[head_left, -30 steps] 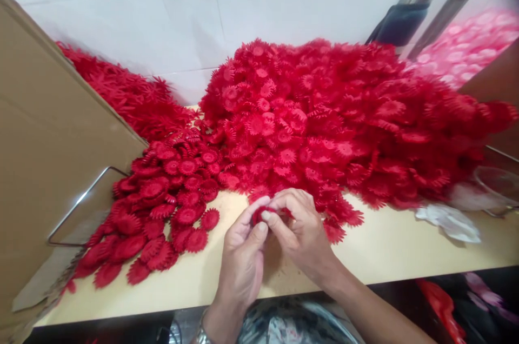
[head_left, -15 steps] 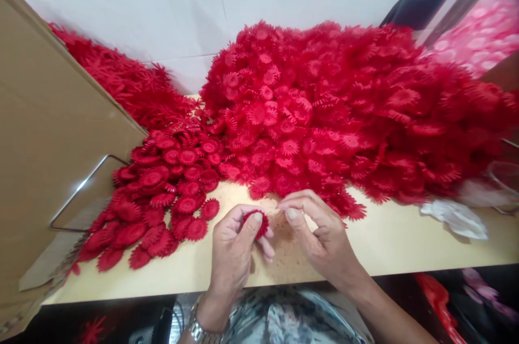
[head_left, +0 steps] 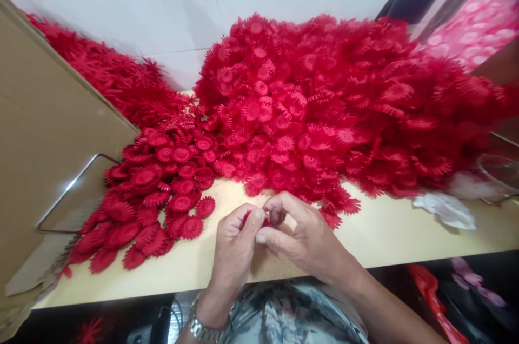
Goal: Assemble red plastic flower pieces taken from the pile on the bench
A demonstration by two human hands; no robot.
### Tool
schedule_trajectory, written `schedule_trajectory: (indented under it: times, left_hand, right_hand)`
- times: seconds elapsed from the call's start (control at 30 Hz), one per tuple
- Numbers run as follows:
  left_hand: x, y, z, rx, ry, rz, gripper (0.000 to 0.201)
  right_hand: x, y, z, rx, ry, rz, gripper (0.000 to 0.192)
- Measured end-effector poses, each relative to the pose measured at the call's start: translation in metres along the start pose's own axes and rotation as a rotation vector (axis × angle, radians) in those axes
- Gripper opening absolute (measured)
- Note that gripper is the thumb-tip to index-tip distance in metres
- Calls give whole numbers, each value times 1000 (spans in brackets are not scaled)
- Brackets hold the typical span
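Between my hands is a small red fabric flower piece, mostly hidden by fingers. My left hand is closed on it, the thumb lying over its top. My right hand has come up against the same piece, its thumb and curled fingers closing around the right edge; the exact contact is partly covered. Just beyond my hands rises a large heap of red fringed flower pieces. To the left lies a smaller spread of darker, curled red flower pieces.
A cardboard box with a bent wire stands at the left. Behind it are red star-shaped pieces along the white wall. Crumpled white plastic rests on the pale tabletop at the right. Pink pieces show at far right.
My right hand has moved left from a short distance away and now meets the flower piece in my left hand. The view has shifted slightly.
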State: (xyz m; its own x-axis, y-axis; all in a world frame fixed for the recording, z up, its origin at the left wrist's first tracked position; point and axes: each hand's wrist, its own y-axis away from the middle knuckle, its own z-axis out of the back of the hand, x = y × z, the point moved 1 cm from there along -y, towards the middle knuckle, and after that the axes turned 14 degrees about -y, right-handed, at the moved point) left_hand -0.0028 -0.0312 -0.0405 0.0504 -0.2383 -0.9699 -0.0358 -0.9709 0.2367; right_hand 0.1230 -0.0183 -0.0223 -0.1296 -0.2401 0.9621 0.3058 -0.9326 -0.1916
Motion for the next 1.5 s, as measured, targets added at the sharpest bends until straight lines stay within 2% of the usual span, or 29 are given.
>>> schedule_trajectory:
  times: [0.13,0.33,0.53,0.7,0.83,0.9,1.03,1.13,1.2,1.33,1.4,1.5]
  left_hand:
    - [-2,4,1,116,120,88,26]
    - [0,6,-3,149,200,164,34]
    - [2,7,-8,133,231,193,33]
    - [5,7,-10,163,209,181,29]
    - [12,5,-10,151,150,125,27]
    - [14,6,-9,143,113,119,23]
    - [12,6,-4,87,93,153,19]
    - [6,4,0,55,181,183,24]
    - [1,1,1,79,264,194,32]
    - [-6,-4,2,135,356,149,28]
    - [-4,-5,1,121,349,137,24]
    - [0,-6,-1,45,284,140,16]
  right_hand:
    - [-6,1,5,36,3,-53,11]
    - [-9,2,5,28,253,65,14]
    - [-14,2,2,63,241,181,7]
    - [-18,1,2,-11,323,212,20]
    - [-23,3,-4,-57,434,257,21]
    - [-23,2,-4,-133,442,276,21]
    - [-16,-10,13,-367,467,269,20]
    - [-8,-33,34,-337,569,362,19]
    - [-3,-50,47,-303,675,400,26]
    - [1,-66,64,-375,874,429,37]
    - [2,-60,63,-377,830,450,35]
    - [3,-41,50,-294,587,405,24]
